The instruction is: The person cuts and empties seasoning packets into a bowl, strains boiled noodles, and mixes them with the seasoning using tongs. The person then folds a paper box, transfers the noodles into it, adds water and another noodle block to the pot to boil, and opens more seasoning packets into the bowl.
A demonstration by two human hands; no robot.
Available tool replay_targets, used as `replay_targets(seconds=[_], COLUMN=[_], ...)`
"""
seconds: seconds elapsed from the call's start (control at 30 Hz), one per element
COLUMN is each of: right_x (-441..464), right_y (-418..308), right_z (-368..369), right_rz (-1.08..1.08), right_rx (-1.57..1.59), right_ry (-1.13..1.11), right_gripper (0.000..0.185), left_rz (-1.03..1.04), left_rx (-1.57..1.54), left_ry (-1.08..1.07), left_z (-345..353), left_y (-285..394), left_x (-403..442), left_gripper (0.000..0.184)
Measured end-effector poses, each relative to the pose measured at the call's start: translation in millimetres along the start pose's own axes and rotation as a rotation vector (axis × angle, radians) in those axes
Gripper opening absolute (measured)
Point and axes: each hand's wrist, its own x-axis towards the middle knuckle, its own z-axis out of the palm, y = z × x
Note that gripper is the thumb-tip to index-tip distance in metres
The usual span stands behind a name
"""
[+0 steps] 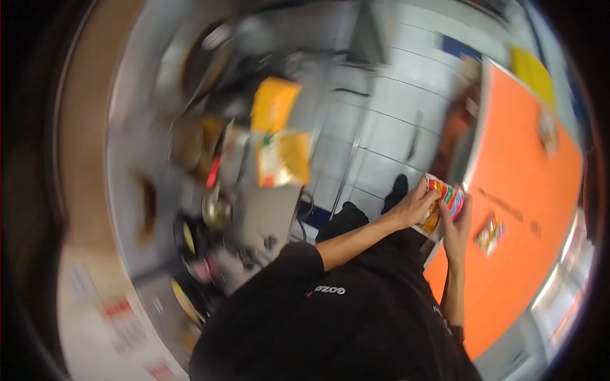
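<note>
A colourful packet (450, 196), red, white and yellow with green and blue patches, is held in front of my body at the edge of the orange table. My left hand (414, 206) grips its left side with bent fingers. On the other side my right hand (455, 223) holds it, thumb and fingers closed against the wrapper. Part of the packet is covered by my fingers, and its print is too blurred to read. Nearest to my right hand on the table lies another small packet (490, 233).
The orange table (508, 292) stands to the right, with a further small packet (548, 132) farther along. At left, a metal counter (264, 219) bears yellow packages (283, 159), a red-handled tool (214, 170) and dark pans (190, 238). White tiled floor (381, 136) lies between.
</note>
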Motion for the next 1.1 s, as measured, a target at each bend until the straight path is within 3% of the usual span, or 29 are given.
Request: replay_targets(seconds=[0.03, 0.1, 0.17, 0.2, 0.3, 0.4, 0.47, 0.53, 0.73, 0.9, 1.0, 1.03, 1.1], right_x=[4.7, 10.1, 10.0, -5.9, -45.4, -105.9, -154.3, -199.6, -314.5, -364.1, -381.0, -389.2, -406.0], right_y=[-2.5, -25.1, -16.8, -36.0, -43.1, -30.8, -30.3, -26.2, -6.8, -13.5, -2.1, -1.2, -0.1], right_z=[16.4, 41.2, 89.2, 118.3, 198.0, 278.3, 326.5, 373.2, 460.9, 489.5, 502.9, 507.2, 520.9], right_rz=[-0.027, 0.487, 0.444, 0.344, 0.387, 0.495, 0.517, 0.880, 0.841, 0.734, 0.379, 0.379, 0.135], right_rx=[-0.006, 0.737, 0.511, 0.283, 0.185, 0.132, 0.102, 0.152, -0.096, -0.366, -0.431, -0.452, -0.362], right_ry=[-0.144, -0.440, -0.729, -0.747, -0.994, -1.231, -1.313, -1.351, -1.572, -1.654, -1.673, -1.691, -1.707], right_gripper=[0.069, 0.056, 0.054, 0.049, 0.043, 0.029, 0.026, 0.019, 0.010, 0.008, 0.005, 0.005, 0.003], left_rz=[-0.073, -0.138, -0.140, -0.114, -0.089, 0.046, 0.054, 0.033, 0.061, 0.116, 0.079, 0.082, 0.160], left_rx=[-0.050, -0.060, -0.113, -0.131, -0.107, -0.215, -0.125, -0.137, -0.020, -0.083, -0.064, -0.078, -0.306], left_ry=[0.096, 0.240, 0.397, 0.466, 0.611, 0.836, 0.977, 1.068, 1.126, 1.242, 1.374, 1.397, 1.560], left_z=[-26.8, -68.5, -100.6, -115.0, -145.2, -170.9, -184.4, -202.3, -232.8, -227.6, -223.6, -219.5, -214.9], left_y=[16.6, 34.8, 42.6, 46.3, 45.0, -5.7, -24.8, -40.0, -66.2, -87.4, -92.1, -93.6, -95.7], left_x=[-17.2, -49.7, -98.8, -126.3, -214.0, -315.1, -383.0, -446.6, -603.8, -655.4, -668.6, -672.1, -679.1], left_gripper=[0.032, 0.026, 0.027, 0.027, 0.030, 0.031, 0.029, 0.028, 0.032, 0.039, 0.034, 0.034, 0.027])
